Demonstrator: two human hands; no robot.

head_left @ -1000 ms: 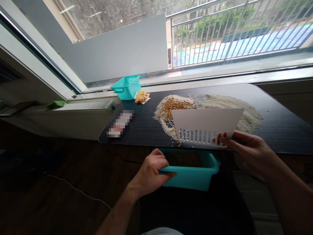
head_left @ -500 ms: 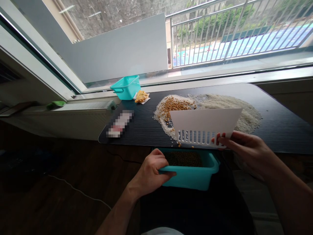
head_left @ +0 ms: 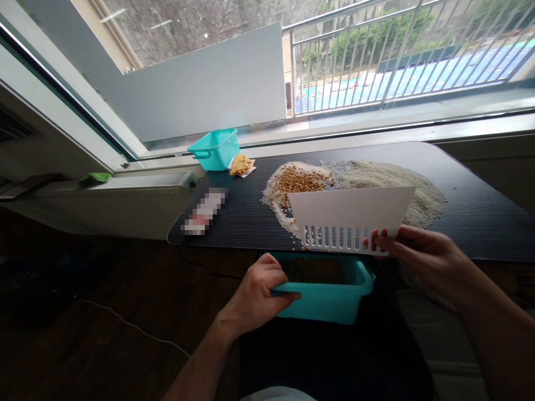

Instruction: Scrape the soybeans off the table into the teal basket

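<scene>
My left hand (head_left: pixel 265 287) is closed round the left rim of a teal plastic bin (head_left: pixel 321 303), just below the table's front edge. Yellowish-brown beans, perhaps soybeans, lie inside that bin. A white slotted plastic sheet (head_left: pixel 351 209) is pinched at its lower right corner by my right hand (head_left: pixel 413 245). The sheet stands tilted above the bin's back rim, slots downward, and hides part of the table behind it. Beyond it spreads a pile of beans (head_left: pixel 298 179) mixed with white grains, and to the right a larger heap of rice-like grains (head_left: pixel 397 175).
The dark table (head_left: pixel 246 223) runs beneath a window. At its back left stand another teal bin (head_left: pixel 217 149) and a crumpled yellow cloth (head_left: pixel 241 165) on white paper. A blurred-out flat item (head_left: pixel 205 211) lies at the left edge. A radiator (head_left: pixel 146 180) is further left.
The white slotted sheet has dropped slightly toward the bin, with my right hand still on it. My left hand and the bin are nearly unchanged.
</scene>
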